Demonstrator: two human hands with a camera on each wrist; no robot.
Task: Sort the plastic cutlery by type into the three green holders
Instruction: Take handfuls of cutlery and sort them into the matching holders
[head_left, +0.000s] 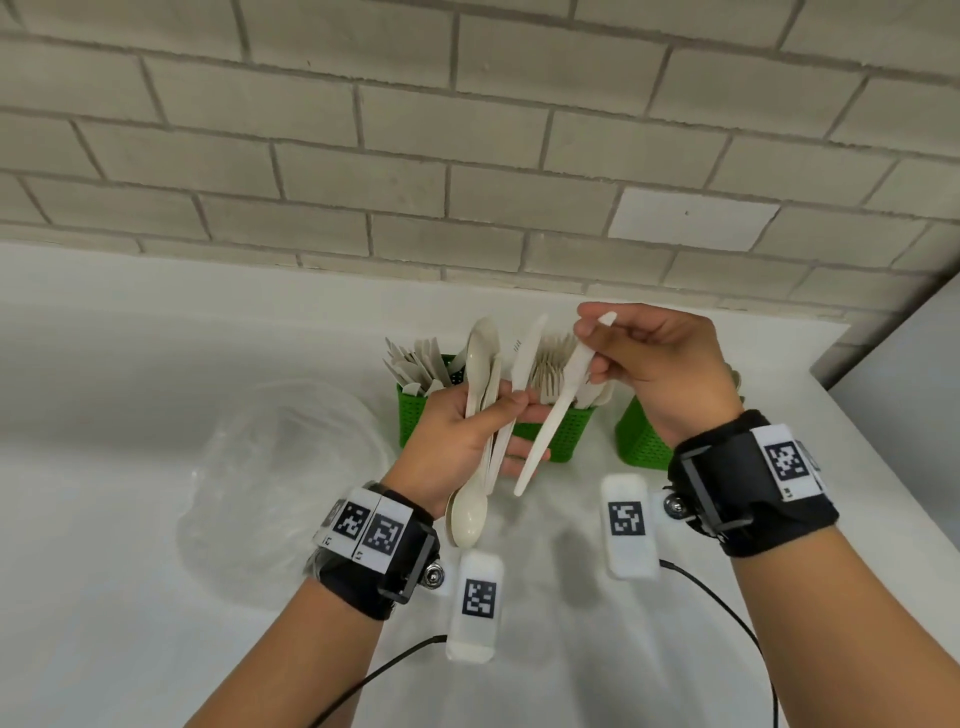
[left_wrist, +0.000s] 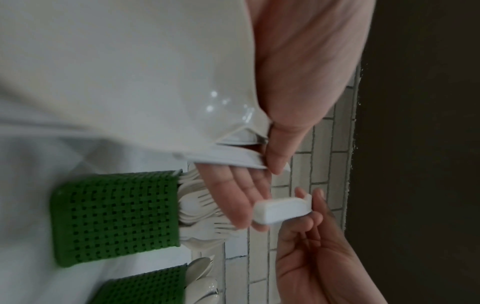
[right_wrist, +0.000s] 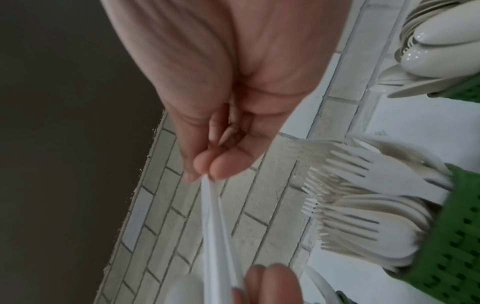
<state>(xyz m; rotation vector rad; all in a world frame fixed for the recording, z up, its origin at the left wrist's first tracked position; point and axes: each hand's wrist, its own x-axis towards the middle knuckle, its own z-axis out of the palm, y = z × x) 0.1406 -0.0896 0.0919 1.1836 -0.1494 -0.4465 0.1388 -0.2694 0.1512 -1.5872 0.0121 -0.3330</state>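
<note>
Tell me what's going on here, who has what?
A person is sorting plastic cutlery. The left hand grips a mixed bunch of spoons and a knife, while the right hand pinches a single knife it seems to be drawing out. Behind them, three green holders already hold knives, forks and spoons.

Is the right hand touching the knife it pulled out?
Touching. In the head view the right hand pinches the knife near its top end; the right wrist view shows fingertips closed on it.
</note>
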